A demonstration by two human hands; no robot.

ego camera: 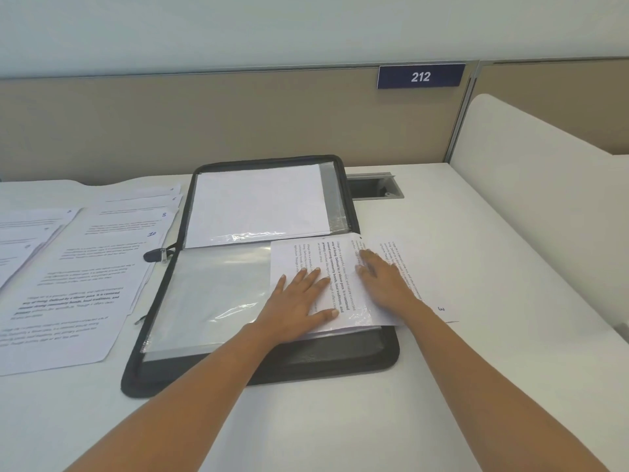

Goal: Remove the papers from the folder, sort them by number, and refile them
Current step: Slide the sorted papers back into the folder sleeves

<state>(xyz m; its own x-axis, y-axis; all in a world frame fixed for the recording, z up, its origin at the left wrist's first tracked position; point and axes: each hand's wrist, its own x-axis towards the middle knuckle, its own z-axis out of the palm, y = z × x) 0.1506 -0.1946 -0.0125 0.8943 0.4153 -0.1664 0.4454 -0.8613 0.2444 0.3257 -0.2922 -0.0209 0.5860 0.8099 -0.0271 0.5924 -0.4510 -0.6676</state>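
Pressing down with two hands: left hand (pixel 299 298) spread flat, fingers straight, on a printed page (pixel 343 267) at the right end of one open black folder (pixel 258 373); right hand (pixel 384 281) lying flat on the sheet marked 3 (pixel 429 277), overhanging onto the table (pixel 476 369). Fanning out at left, loose papers (pixel 85 284) with only 8 and 10 readable — count unclear, leftmost cut off.
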